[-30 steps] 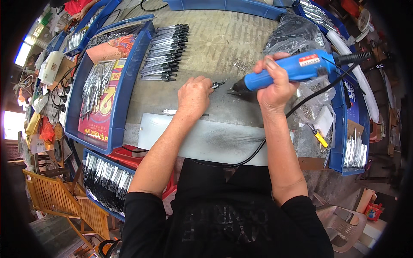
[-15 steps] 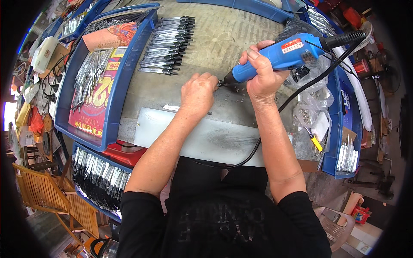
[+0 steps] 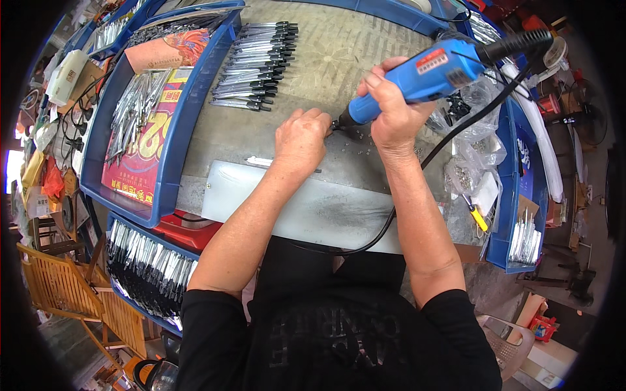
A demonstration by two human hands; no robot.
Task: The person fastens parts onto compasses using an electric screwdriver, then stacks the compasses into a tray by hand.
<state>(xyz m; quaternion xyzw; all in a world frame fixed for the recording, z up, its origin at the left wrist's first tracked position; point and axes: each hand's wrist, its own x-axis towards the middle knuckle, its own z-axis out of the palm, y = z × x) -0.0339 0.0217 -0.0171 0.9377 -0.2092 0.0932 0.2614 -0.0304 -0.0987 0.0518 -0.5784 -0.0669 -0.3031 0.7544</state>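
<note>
My right hand (image 3: pixel 396 116) is wrapped round a blue electric screwdriver (image 3: pixel 422 73), held slanted with its black nose pointing down and to the left. Right at that nose, the closed fingers of my left hand (image 3: pixel 301 138) pinch something small and dark; the fingers hide most of it. Tiny clear or metal bits (image 3: pixel 355 135) lie scattered on the worktop just beyond the nose. A row of slim silver pen-like pieces with black ends (image 3: pixel 255 65) is laid out to the far left of my hands. One pale slim piece (image 3: pixel 259 161) rests below my left wrist.
A white plate (image 3: pixel 293 202) lies along the worktop's near edge. On the left stands a blue tray (image 3: pixel 166 176) of silver pieces, with another full tray (image 3: pixel 150 267) below. The black cable (image 3: pixel 456 133) loops under my right forearm. Plastic bags (image 3: pixel 473 156) and a yellow-handled tool (image 3: pixel 479 218) lie right.
The back end of the electric screwdriver has tipped up slightly, and my right hand has shifted a little with it. Its nose and my left hand stay almost in place.
</note>
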